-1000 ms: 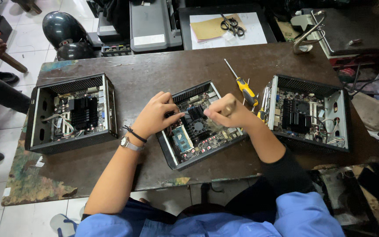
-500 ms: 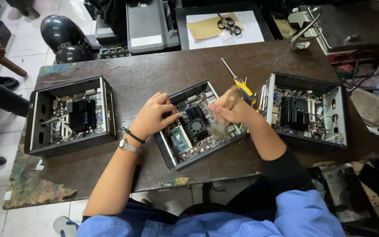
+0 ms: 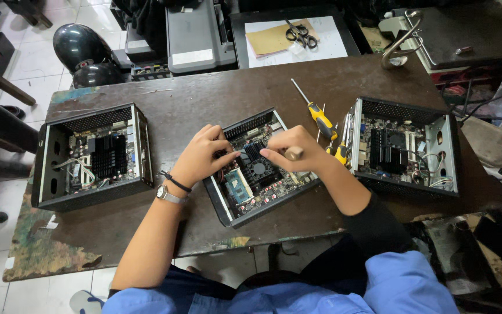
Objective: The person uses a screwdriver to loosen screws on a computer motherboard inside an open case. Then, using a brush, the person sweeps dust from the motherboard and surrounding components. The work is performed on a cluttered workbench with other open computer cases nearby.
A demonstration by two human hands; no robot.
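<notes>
Head view: left hand (image 3: 201,157) steadies open black metal computer case (image 3: 261,168), right hand (image 3: 293,150) fingers closed around wooden-handled tool (image 3: 293,153); board likely fragile, grip case walls.

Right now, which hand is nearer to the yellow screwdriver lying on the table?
Right. The right hand is just beside the yellow screwdriver, at its left, over the middle open computer case. The left hand is farther, at the case's left side.

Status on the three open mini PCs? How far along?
Done: all three cases have their covers off, boards exposed. In hand: the middle case, with left hand steadying it and right hand working a wooden-handled tool near the fan. Left: the left case and right case sit untouched; the yellow screwdriver lies idle.
</notes>
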